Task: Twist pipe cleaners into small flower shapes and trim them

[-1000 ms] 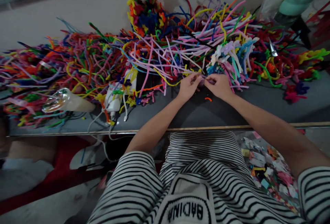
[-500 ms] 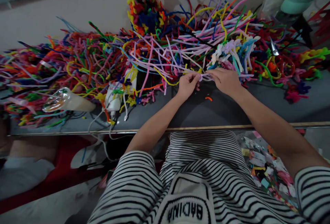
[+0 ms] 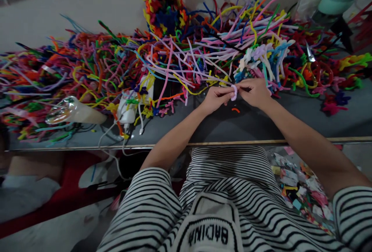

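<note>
Between my two hands is a light purple pipe cleaner (image 3: pixel 234 92), bent into a small loop. My left hand (image 3: pixel 216 99) pinches it from the left. Opposite, the fingertips of my right hand (image 3: pixel 254 91) are closed on its other side. Just below my hands a short orange pipe cleaner piece (image 3: pixel 235 110) lies on the dark table (image 3: pixel 247 128). Directly behind my right hand sits a bunch of pale twisted pipe cleaner flowers (image 3: pixel 258 60). Long pink and lilac pipe cleaners (image 3: pixel 180 60) spread out beyond my left hand.
Scissors (image 3: pixel 310 66) with a yellow and red handle rest in the pile at right. A white charger (image 3: pixel 127 110) with cables and a plastic-topped cup (image 3: pixel 84 112) stand at left. Mixed pipe cleaners (image 3: pixel 87 58) line the wall. Scraps (image 3: pixel 302 190) litter the floor; another person's leg (image 3: pixel 35 167) shows at left.
The purple pipe cleaner was stretched sideways between my fingers; now a loop of it stands up between them. My left hand has shifted slightly to the right.
</note>
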The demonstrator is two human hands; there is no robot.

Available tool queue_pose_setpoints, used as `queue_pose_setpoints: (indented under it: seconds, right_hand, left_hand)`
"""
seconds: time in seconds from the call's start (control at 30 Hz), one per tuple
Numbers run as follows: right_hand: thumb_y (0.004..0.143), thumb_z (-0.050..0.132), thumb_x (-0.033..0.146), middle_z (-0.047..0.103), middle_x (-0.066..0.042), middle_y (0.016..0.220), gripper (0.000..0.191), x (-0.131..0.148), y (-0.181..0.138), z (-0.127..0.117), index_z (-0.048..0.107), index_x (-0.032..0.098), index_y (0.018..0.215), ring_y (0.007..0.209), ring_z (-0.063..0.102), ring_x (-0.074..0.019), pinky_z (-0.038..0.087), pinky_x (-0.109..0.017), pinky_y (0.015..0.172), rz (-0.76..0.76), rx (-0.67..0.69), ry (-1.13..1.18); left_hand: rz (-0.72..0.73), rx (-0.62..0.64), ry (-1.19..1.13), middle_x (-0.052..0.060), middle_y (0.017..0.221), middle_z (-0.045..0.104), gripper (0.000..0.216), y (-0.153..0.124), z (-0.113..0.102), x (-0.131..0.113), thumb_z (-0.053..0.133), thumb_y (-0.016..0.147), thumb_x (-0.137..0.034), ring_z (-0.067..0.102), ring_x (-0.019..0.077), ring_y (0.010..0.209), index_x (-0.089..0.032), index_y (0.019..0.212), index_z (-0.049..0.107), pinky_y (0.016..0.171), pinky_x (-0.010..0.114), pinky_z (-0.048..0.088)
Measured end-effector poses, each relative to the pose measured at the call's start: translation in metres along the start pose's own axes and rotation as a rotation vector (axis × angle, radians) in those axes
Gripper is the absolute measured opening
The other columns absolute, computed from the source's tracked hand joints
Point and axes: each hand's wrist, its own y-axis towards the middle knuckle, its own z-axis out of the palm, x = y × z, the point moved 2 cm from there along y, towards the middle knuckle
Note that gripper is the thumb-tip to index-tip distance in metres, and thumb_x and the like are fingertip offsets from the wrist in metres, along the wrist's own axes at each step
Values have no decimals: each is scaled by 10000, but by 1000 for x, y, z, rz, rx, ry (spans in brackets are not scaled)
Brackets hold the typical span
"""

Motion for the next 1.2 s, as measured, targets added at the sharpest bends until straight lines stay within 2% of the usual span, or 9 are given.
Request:
queue_pose_setpoints:
  seconds: [0.1, 0.23, 0.43, 0.53, 0.73, 0.9, 1.03, 1.1, 1.2]
  right_hand:
    - [948, 597, 404, 739, -67, 798, 318, 4, -1, 2, 774, 213, 765, 781, 667, -212, 471, -344, 772, -11, 43, -58]
    - [982, 550, 457, 756, -65, 854, 359, 10, -4, 4, 802, 219, 891, 776, 651, -205, 450, -331, 751, 25, -8, -94]
    - [957, 579, 596, 735, -46, 776, 464, 10, -7, 10, 833, 209, 924, 676, 597, -167, 419, -302, 663, 99, -93, 7]
    - [921, 618, 642, 708, -29, 696, 494, 10, -6, 11, 841, 203, 891, 622, 560, -150, 377, -285, 598, 174, -109, 67]
    - [877, 705, 567, 718, -50, 707, 398, 10, -4, 7, 828, 191, 830, 592, 590, -155, 421, -295, 586, 183, -103, 213]
    - [874, 718, 488, 681, -47, 695, 323, -2, 1, 7, 806, 181, 823, 643, 598, -165, 434, -303, 606, 204, -147, 225]
    - [860, 721, 449, 601, -11, 628, 276, -16, 5, 9, 794, 183, 859, 606, 528, -137, 383, -286, 568, 289, -169, 206]
    - [846, 724, 458, 574, -4, 591, 284, -21, 7, 13, 781, 181, 830, 559, 488, -119, 361, -276, 540, 317, -108, 275]
    - [799, 757, 463, 528, 15, 523, 292, -25, 8, 19, 756, 172, 775, 474, 407, -88, 296, -257, 482, 395, 34, 434]
  left_hand:
    - [-7, -109, -25, -13, 738, 724, 524, 3, -2, 6, 786, 798, -646, 489, 38, 494, -247, 1136, 817, 482, 197, 467]
    - [2, -238, 87, 7, 870, 778, 435, 8, -8, 11, 756, 865, -576, 514, 52, 510, -278, 1179, 804, 472, 214, 467]
    - [12, -274, 223, -7, 812, 772, 358, 7, -8, 12, 734, 914, -494, 589, 83, 524, -277, 1192, 795, 490, 222, 492]
    - [36, -292, 250, 5, 805, 780, 312, 4, -6, 9, 740, 915, -449, 689, 125, 654, -258, 1152, 809, 590, 240, 569]
    - [92, -281, 335, 41, 889, 803, 258, 3, -2, -2, 691, 953, -377, 765, 201, 963, -232, 1129, 811, 856, 333, 633]
    - [139, -348, 431, 53, 944, 806, 334, -2, 3, -9, 604, 1003, -450, 766, 188, 930, -216, 1143, 795, 863, 309, 614]
    - [207, -459, 541, 66, 986, 791, 442, -3, -10, -10, 488, 1050, -523, 755, 175, 923, -222, 1253, 739, 856, 289, 589]
    - [279, -413, 624, 86, 1089, 779, 439, 0, -19, -10, 488, 1051, -523, 745, 200, 1035, -241, 1305, 709, 927, 313, 578]
    - [415, -231, 776, 94, 1171, 762, 388, 4, -29, -8, 471, 1064, -471, 714, 215, 1147, -260, 1268, 726, 1034, 368, 549]
